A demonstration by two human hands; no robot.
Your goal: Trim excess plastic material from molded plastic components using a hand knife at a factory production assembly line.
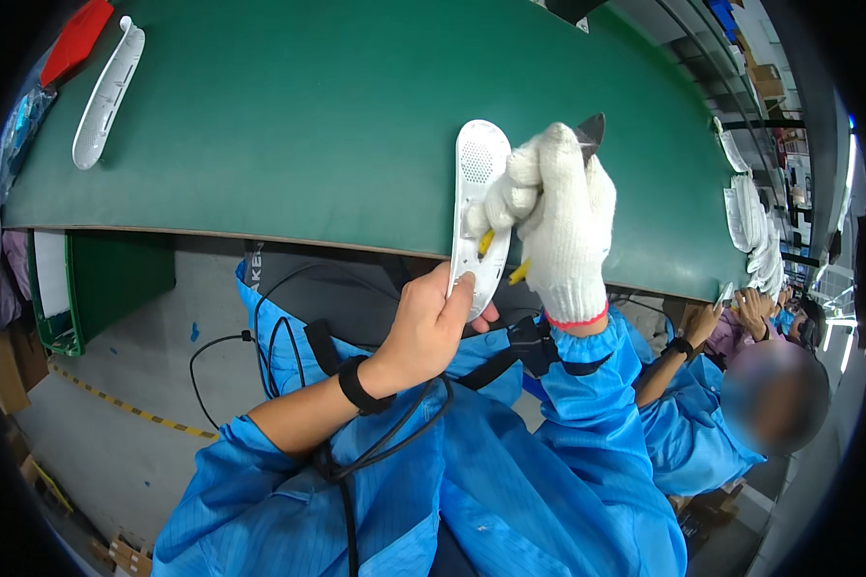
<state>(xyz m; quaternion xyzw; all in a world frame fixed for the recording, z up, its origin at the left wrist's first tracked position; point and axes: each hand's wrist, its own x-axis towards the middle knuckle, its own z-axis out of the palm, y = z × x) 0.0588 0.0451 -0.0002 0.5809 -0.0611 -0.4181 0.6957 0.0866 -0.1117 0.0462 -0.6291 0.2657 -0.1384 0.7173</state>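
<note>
My bare left hand [421,329] grips the lower end of a long white plastic cover [477,165] with rounded ends. Its thumb lies on the inner face, and a patch of small holes shows at the top. My right hand [566,231], in a white knit glove with a red cuff edge, is closed round a hand tool [593,135]. The tool has a dark pointed metal head and two yellow handle ends, like nippers. Gloved fingers overlap the cover's right side; whether they touch it I cannot tell. The cover is tilted above the green table's near edge.
On the green table [289,115], a similar white cover [109,96] lies at the far left beside a red object [75,40]. Stacked white covers [755,226] are at the right, near a co-worker in blue [702,423]. Black cables [394,438] hang across my lap.
</note>
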